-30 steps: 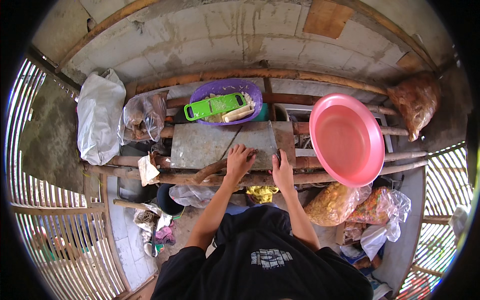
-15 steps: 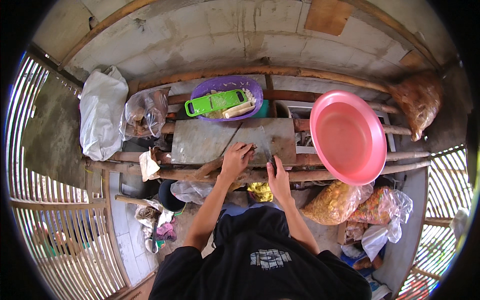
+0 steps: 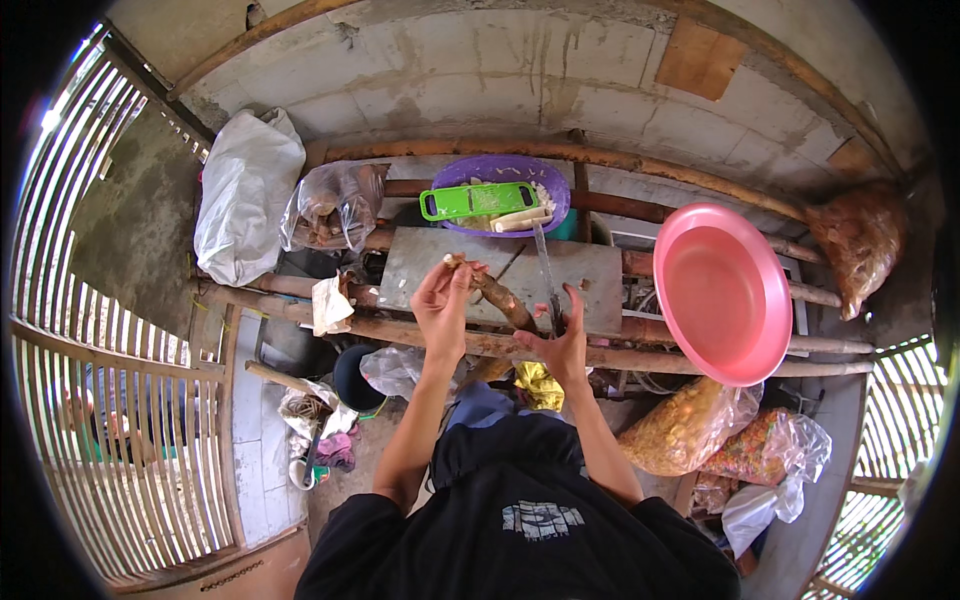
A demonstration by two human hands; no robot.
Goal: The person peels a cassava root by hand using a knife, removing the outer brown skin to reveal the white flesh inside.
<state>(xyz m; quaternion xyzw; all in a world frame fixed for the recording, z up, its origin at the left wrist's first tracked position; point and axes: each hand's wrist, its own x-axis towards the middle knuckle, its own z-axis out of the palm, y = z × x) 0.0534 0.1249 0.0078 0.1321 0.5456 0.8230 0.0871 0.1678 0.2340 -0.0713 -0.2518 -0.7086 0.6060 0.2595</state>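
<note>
Head view shows the left hand (image 3: 441, 310) with its grip closed around the far end of a brown root (image 3: 500, 298), which slants over the grey tabletop (image 3: 600, 265), its near end by the right thumb. The right hand (image 3: 563, 348) has a looser grip on a knife (image 3: 544, 265), blade pointing away from the person toward a purple bowl (image 3: 480, 168). That bowl carries a green grater (image 3: 480, 201) and pale peeled pieces (image 3: 522, 219), while a pink basin (image 3: 724, 290) stands to the right.
</note>
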